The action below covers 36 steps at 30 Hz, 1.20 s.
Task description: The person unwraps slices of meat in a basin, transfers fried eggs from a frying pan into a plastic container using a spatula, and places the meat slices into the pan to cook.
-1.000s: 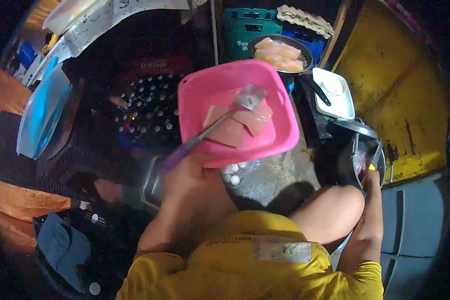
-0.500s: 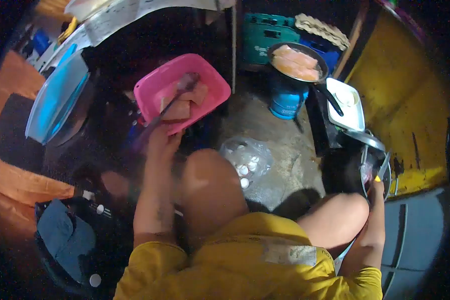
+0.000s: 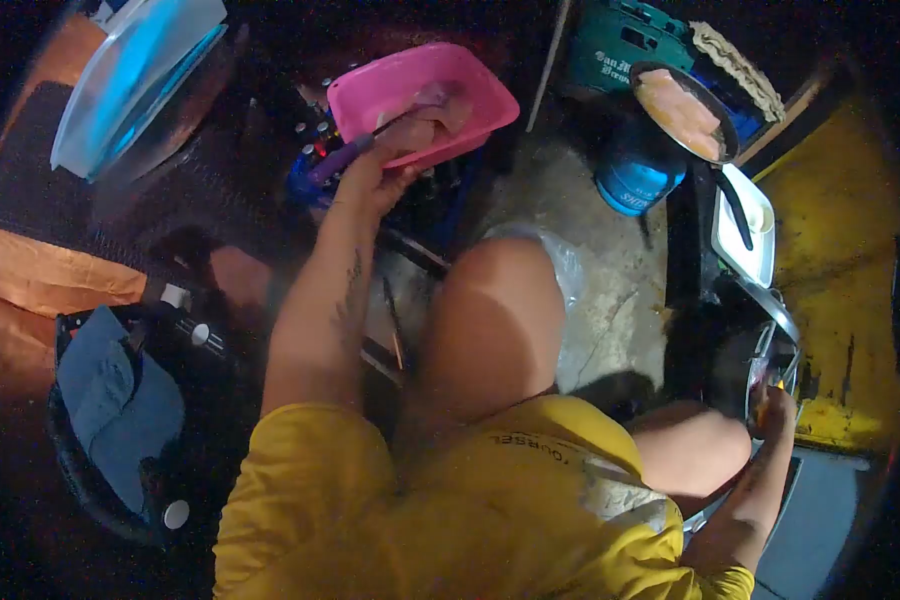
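Observation:
My left hand (image 3: pixel 378 183) grips the near rim of a pink plastic basin (image 3: pixel 362 92), fingers curled under its edge. Pale pink slices, apparently raw meat or fish, lie in the basin. Across them rests a utensil with a purple handle (image 3: pixel 340 158) sticking out over the rim beside my left hand; its head is partly hidden. At the far right my right hand (image 3: pixel 776 408) is closed around something with a yellow handle, seemingly a knife. It is at a metal pot (image 3: pixel 758 375), whose contents I cannot make out.
A frying pan (image 3: pixel 727 150) with pale pink slices (image 3: pixel 680 108) sits over a blue gas canister (image 3: pixel 638 185). Beside it stands a white tray (image 3: pixel 760 250). Behind are a green crate (image 3: pixel 625 50) and an egg tray (image 3: pixel 735 65). A clear plastic bag (image 3: pixel 568 270) shows behind my knee.
The view has shifted. My left arm reaches farther forward with the basin, which is tilted differently. My right hand stays at the pot. White round pieces in the bag are now hidden by my knee.

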Each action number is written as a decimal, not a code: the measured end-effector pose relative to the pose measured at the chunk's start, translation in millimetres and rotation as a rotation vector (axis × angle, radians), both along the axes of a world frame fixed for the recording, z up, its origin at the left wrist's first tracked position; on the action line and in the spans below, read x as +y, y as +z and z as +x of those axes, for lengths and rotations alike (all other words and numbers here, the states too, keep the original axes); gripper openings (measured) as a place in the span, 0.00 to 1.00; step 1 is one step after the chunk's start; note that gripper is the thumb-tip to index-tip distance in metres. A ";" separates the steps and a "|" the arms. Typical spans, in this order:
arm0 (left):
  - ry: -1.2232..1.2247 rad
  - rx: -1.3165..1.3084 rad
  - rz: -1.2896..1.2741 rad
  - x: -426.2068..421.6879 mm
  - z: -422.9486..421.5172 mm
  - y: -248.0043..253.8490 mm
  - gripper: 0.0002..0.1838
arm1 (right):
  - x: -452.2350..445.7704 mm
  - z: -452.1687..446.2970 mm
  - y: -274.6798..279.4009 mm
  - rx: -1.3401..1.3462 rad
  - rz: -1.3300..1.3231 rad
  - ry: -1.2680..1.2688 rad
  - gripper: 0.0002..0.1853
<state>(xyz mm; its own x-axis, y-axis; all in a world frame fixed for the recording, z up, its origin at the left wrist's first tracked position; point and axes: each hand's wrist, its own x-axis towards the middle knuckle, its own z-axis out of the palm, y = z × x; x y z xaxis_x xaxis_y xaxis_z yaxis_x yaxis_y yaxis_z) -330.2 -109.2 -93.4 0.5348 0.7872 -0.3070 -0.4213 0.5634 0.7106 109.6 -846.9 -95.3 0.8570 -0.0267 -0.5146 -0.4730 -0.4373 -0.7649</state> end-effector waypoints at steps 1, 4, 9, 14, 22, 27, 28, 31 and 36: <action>0.006 -0.019 -0.013 -0.2 -1.2 0.7 0.17 | -8.1 16.5 -7.9 -0.011 0.046 -0.059 0.09; -0.079 -0.041 0.085 -24.8 -17.5 2.9 0.19 | -25.5 43.9 -18.7 -0.126 -0.149 -0.071 0.09; -0.189 0.494 0.090 -48.6 -63.6 -104.5 0.29 | -16.6 29.8 7.0 -0.136 -0.197 -0.017 0.12; -0.246 1.692 0.590 -123.2 -122.4 -227.2 0.31 | -13.9 25.5 -6.1 -0.047 -0.114 0.066 0.08; -0.589 1.688 0.451 -230.7 -110.7 -96.2 0.27 | 16.0 -20.9 11.0 0.118 0.208 -0.017 0.04; -0.466 1.566 0.515 -231.2 -141.4 -192.1 0.25 | 10.8 -4.9 -18.6 -0.173 0.057 -0.171 0.03; -0.424 1.524 0.524 -230.2 -143.3 -199.9 0.24 | 10.2 -4.8 -19.0 -0.140 0.082 -0.098 0.05; -0.255 1.316 0.533 -232.4 -152.9 -215.5 0.23 | 31.0 -26.5 11.7 -0.204 -0.108 -0.072 0.06; 0.018 0.853 0.548 -255.7 -181.7 -214.2 0.21 | -28.6 35.3 -45.5 -0.309 -0.442 0.126 0.12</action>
<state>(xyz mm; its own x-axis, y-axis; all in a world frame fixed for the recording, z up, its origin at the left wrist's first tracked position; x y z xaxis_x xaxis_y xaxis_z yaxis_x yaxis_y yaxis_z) -511.9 -364.9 -307.6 0.2926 0.9401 -0.1747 0.3420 0.0677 0.9373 145.0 -875.5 -140.8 0.9770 -0.0702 -0.2015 -0.1784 -0.7870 -0.5906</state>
